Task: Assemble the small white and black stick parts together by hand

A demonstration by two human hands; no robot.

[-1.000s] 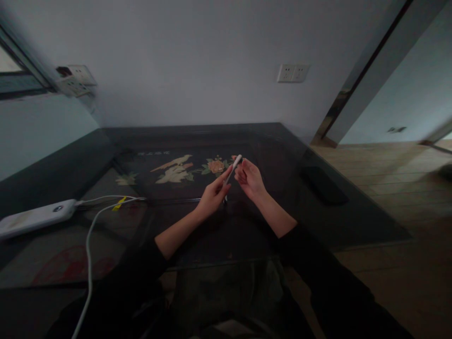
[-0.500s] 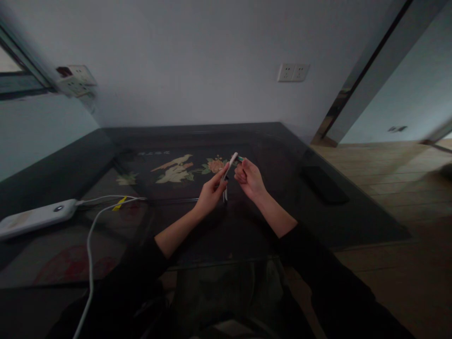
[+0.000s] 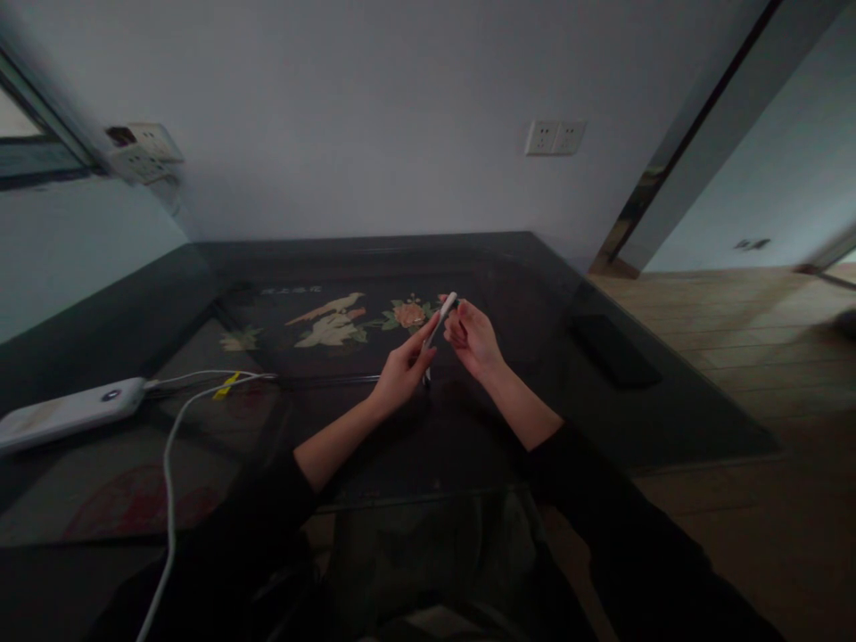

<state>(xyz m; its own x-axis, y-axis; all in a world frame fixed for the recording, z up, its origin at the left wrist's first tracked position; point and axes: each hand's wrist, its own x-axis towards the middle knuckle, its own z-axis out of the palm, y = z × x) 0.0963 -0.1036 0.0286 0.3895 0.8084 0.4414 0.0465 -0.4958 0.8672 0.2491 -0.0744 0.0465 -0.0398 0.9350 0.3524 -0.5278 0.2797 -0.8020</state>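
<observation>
The person holds a slim white pen (image 3: 441, 323) in both hands above the middle of a dark glass-topped table (image 3: 669, 410). Its long axis runs on a slant, the upper end pointing up, away from the person and slightly to the right, the lower end pointing down toward the tabletop. The left hand (image 3: 403, 370) pinches the pen's lower half between thumb and forefinger, its other fingers curled in. The right hand (image 3: 473, 339) meets the pen's upper end with its fingertips bunched together around it; whether they grip a separate cap there is too small to tell. Under the glass, beyond the hands, lies a picture of birds and a flower (image 3: 354, 321). A flat black object (image 3: 613, 350) lies on the table well to the right. At the left edge sits a white power bank (image 3: 67, 413) with a white cable (image 3: 170, 464) plugged into it, trailing toward the person.
</observation>
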